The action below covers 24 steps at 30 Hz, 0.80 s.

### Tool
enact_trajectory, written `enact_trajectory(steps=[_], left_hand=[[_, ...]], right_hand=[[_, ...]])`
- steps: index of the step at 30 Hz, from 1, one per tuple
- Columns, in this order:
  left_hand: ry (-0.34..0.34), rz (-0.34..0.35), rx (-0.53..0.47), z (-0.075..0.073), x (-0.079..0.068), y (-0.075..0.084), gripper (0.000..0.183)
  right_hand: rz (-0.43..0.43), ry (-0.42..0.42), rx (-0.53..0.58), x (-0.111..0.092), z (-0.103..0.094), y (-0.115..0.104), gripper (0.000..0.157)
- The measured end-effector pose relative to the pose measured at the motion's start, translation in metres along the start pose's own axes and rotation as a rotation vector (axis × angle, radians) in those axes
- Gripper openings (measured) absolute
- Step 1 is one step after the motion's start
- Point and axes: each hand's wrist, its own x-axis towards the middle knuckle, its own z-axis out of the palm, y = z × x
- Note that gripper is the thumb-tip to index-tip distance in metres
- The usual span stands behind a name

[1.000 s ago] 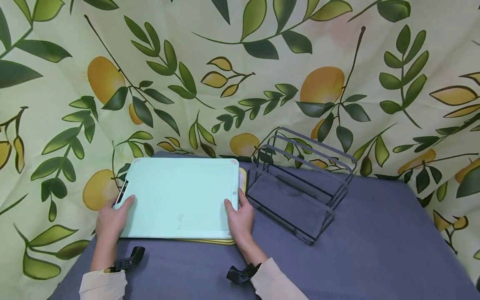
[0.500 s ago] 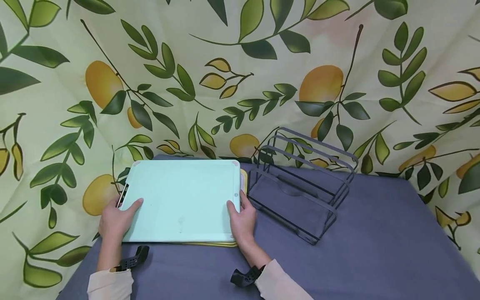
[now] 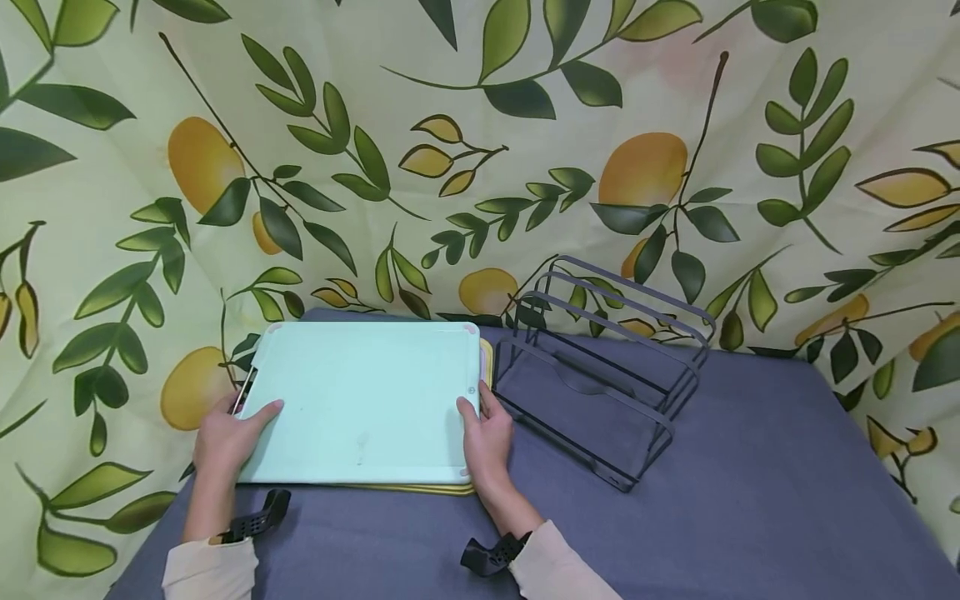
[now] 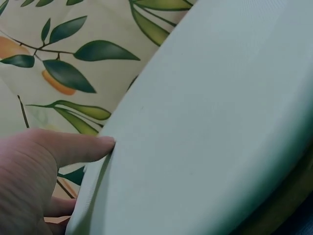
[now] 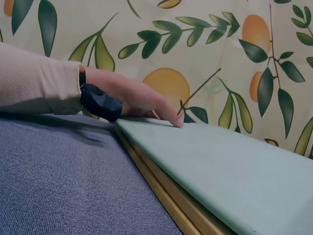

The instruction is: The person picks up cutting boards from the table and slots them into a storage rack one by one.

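Note:
A mint-green cutting board (image 3: 367,400) lies flat on top of yellow-edged boards (image 3: 420,489), whose rims peek out at the front and right. My left hand (image 3: 228,437) grips its left edge, thumb on the top face and fingers around the side, near a dark slot. In the left wrist view that thumb (image 4: 83,149) presses on the edge. At the right edge my right hand (image 3: 487,437) holds the board, thumb on top and fingers along the side. The right wrist view shows the left hand (image 5: 146,100) on the board's far edge; the right hand is out of that view.
A black wire rack (image 3: 600,375) with several upright loops stands just right of the boards. Blue-grey cloth (image 3: 772,475) covers the table. A curtain (image 3: 480,167) printed with leaves and fruit hangs close behind.
My left thumb reaches slightly farther in over the board than a second ago. Both hands stay at the board's edges, and the rack has not moved.

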Motion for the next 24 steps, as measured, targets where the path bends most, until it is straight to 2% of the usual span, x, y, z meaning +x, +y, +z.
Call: enact_trajectory(steps=[3,10,17,24], left_hand=[[-0.007,0.001,-0.035,-0.0020,-0.0004,-0.0001,0.092],[-0.042,-0.035,-0.184,-0.0020,0.0017,0.0018,0.091],[-0.032,-0.050,-0.215,-0.0008,0.0034,0.0019,0.087],[-0.035,-0.039,-0.230,-0.0002,0.0045,0.0027,0.086]], right_hand=[[0.016,-0.007,-0.002,-0.0001,-0.0003,-0.0018,0.056],[0.057,-0.019,-0.014,-0.0002,-0.0039,-0.0044,0.056],[0.114,-0.078,0.018,0.0032,-0.0065,-0.0044,0.063],[0.123,-0.128,0.030,0.0061,-0.0090,-0.0068,0.063]])
